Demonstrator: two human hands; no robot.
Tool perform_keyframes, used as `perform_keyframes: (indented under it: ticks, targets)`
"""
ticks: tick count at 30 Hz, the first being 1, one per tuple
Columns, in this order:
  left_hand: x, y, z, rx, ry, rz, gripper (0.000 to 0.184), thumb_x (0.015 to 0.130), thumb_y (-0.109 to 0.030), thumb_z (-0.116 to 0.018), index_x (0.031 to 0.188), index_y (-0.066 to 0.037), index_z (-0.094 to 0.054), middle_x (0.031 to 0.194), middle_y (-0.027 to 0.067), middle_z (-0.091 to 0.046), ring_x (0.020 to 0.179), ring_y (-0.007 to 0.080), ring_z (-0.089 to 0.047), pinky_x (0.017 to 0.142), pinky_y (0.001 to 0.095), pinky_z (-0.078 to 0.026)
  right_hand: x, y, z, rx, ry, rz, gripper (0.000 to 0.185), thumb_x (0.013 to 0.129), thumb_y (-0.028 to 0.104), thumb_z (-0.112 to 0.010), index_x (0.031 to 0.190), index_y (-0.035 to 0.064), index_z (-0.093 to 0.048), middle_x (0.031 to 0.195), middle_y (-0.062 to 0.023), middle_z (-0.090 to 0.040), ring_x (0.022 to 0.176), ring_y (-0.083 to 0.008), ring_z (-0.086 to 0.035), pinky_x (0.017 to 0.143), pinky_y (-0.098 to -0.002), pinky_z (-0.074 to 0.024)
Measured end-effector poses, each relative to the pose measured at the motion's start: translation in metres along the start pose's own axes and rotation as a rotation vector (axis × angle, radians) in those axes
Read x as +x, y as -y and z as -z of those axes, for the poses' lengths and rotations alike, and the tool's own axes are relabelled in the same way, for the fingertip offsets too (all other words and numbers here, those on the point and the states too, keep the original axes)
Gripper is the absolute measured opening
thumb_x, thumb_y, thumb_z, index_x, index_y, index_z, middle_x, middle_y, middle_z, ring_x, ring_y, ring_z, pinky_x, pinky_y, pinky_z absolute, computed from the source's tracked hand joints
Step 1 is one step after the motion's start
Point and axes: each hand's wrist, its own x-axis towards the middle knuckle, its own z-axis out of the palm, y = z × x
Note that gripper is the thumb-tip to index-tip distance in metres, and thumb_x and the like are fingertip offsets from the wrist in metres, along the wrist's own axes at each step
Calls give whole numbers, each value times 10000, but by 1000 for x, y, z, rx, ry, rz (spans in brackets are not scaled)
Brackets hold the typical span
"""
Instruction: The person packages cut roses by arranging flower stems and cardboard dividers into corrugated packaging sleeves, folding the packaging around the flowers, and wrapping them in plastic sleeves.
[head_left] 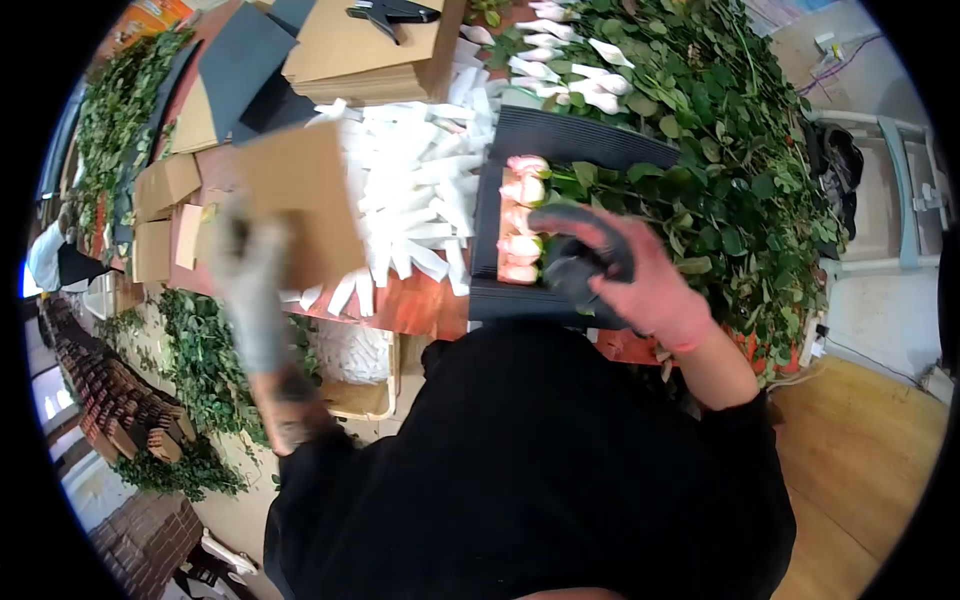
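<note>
My left hand point(250, 275), in a pale glove and smeared by motion, grips a brown cardboard sheet point(310, 200) above the table's left part. My right hand point(630, 265), in a pink glove with dark grey fingers, hovers over the stems just right of a row of pink roses point(519, 220). Its fingers are curved and apart, with nothing visible held in them. The roses lie side by side, heads to the left, on a black corrugated sheet point(580, 135). A strip of brown card lies beneath their heads. Leaves and my right hand hide much of the stems.
White foam sleeves point(415, 190) cover the table's middle. Behind them a stapler point(390, 14) rests on stacked cardboard point(370, 80). Leafy stems point(740, 150) and wrapped white buds point(590, 80) fill the right side. Below the table edge stands a bin point(390, 375) of white pieces.
</note>
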Motion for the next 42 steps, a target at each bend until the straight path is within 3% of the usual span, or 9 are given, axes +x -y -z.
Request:
perform_keyframes:
  ticks: [3,8,24,26,28,30,32,34,42]
  targets:
    - [-39,-4,-62,16,720,177,261,795,-178,-657,999,-28,-595,829,22,-597,772,79,-523,696,255,-437,12,5,-18,177,48,-89,469,786,-7,-587,1236,-3,-457,1147,-132,-559,1025,-192,-546,806,-297,-463]
    - [-23,16,-86,-10,465,-229,393,809,-156,-647,1147,26,-561,1058,144,-616,1010,193,-573,834,312,-468,27,-21,31,672,200,-336,392,799,318,-676,1035,11,-613,710,-28,-620,516,-66,-557,402,-168,-388]
    - [-38,29,-143,810,1052,-761,537,716,-356,-696,1193,-133,-591,1311,162,-460,1247,347,-390,1019,442,-329,25,-99,2,353,58,-613,229,843,209,-570,880,-16,-584,767,-92,-611,650,-187,-619,549,-365,-518]
    - [-40,27,-141,811,1047,-751,536,709,-367,-699,1181,-135,-598,1312,172,-455,1241,349,-395,1014,444,-331,11,-65,9,-524,74,-174,255,808,250,-630,976,61,-601,805,-47,-617,700,-203,-610,691,-358,-503]
    - [-39,28,-140,783,1057,-779,536,701,-378,-702,1169,-137,-606,1313,181,-451,1236,351,-401,1010,446,-334,11,-12,18,-622,30,-128,338,758,310,-656,1038,121,-636,917,-71,-658,901,-243,-617,894,-375,-431]
    - [-38,35,-144,788,1028,-813,537,694,-371,-707,1166,-137,-607,1301,198,-455,1217,366,-415,994,456,-351,34,-40,20,-860,-572,313,368,744,339,-661,1055,143,-631,994,-64,-653,1010,-241,-588,945,-368,-396]
    - [-41,35,-149,777,1045,-846,540,682,-355,-719,1161,-131,-609,1294,208,-456,1197,382,-426,981,461,-366,73,-64,54,-1109,-528,391,432,750,383,-637,1098,128,-605,1087,-50,-628,1030,-218,-587,906,-359,-435]
    - [-44,29,-148,831,1057,-852,544,673,-346,-730,1156,-126,-608,1294,208,-456,1186,389,-428,980,459,-367,79,-28,74,-944,163,-142,420,791,355,-573,1120,94,-580,1086,-72,-617,992,-215,-593,829,-377,-474]
    - [-46,23,-140,1085,1210,-692,473,774,-352,-653,1162,-88,-597,1219,121,-562,1105,270,-530,904,445,-403,-4,-87,-11,-1257,-46,303,189,793,151,-492,909,73,-621,737,-52,-599,710,-213,-574,595,-354,-436]
